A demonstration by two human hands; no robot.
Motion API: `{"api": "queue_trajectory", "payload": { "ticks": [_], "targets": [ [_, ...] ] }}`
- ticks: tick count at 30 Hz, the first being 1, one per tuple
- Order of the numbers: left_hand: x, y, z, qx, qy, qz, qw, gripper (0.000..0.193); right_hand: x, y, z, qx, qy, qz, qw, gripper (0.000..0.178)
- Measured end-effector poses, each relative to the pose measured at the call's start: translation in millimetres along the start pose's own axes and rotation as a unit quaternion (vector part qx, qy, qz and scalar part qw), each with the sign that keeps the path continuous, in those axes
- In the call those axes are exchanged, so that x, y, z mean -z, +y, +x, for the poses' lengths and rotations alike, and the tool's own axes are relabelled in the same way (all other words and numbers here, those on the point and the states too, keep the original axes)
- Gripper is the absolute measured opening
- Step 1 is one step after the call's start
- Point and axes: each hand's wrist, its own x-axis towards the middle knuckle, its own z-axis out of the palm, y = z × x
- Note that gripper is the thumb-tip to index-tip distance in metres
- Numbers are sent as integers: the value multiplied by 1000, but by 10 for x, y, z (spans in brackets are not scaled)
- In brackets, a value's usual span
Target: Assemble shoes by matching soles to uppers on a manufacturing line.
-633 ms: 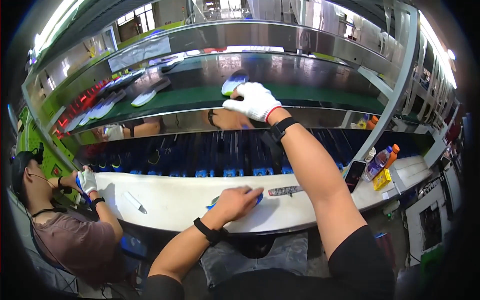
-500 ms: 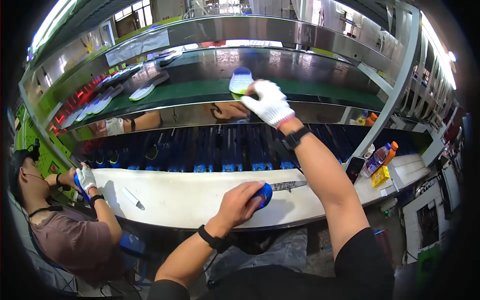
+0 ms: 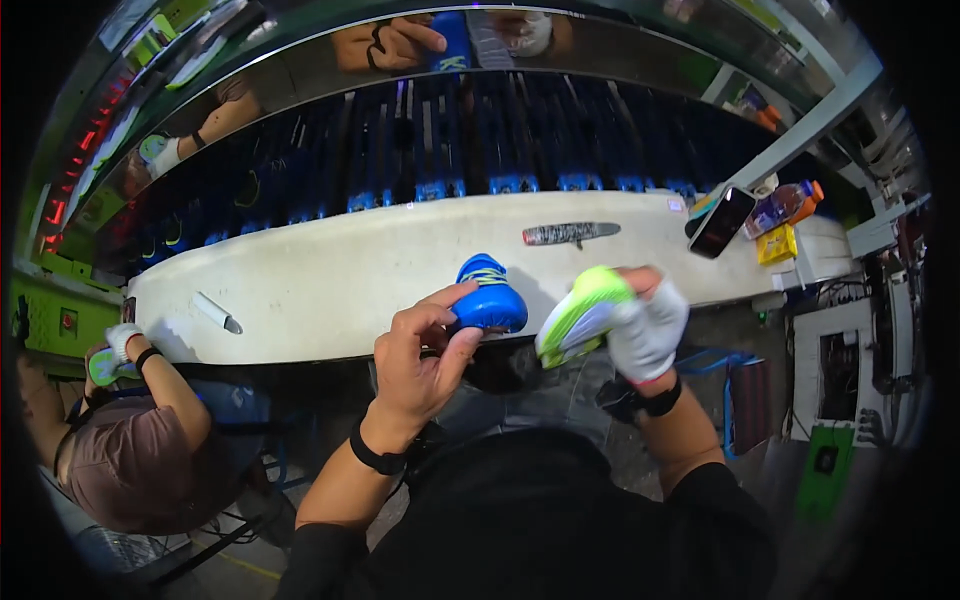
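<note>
My bare left hand point(image 3: 415, 350) grips a blue shoe upper point(image 3: 492, 300) with yellow-green laces. It is held over the front edge of the white bench point(image 3: 370, 265), toe end towards me. In my white-gloved right hand point(image 3: 650, 330) is a shoe sole point(image 3: 585, 312), neon yellow-green and white, tilted and a little blurred. A small gap separates sole and upper. Beyond them lies a tool with a patterned wrapped handle point(image 3: 565, 234), probably a knife. The metal panel point(image 3: 640, 60) at the back mirrors both hands, the upper and the sole.
Dark blue-tipped slats point(image 3: 430, 150) run behind the bench. At right stand a phone point(image 3: 722, 222), a purple bottle point(image 3: 775, 210) and a yellow box point(image 3: 776, 244), near a slanted grey post point(image 3: 800, 125). A co-worker point(image 3: 140, 450) sits at left, near a white tube-shaped tool point(image 3: 215, 312).
My right hand has come down from the green conveyor belt with the sole. The upper has been raised and turned in my left hand. The view has tilted downward.
</note>
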Motion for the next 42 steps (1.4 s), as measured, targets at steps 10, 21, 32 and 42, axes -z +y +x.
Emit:
{"api": "queue_trajectory", "payload": {
  "ticks": [10, 21, 32, 42],
  "targets": [
    [126, 249, -19, -62, -73, 81, 992, 33, -603, 238, -384, 57, -56, -76, 994, 36],
    [226, 220, -39, -93, -82, 111, 986, 39, -635, 260, -417, 69, -80, -113, 988, 46],
    [297, 99, -150, -61, -67, 49, 995, 43, -704, 167, -351, 40, -110, -101, 988, 44],
    [740, 218, -51, -12, -114, 87, 990, 52, -988, 339, -250, 102, -85, -153, 979, 48]
  ]
}}
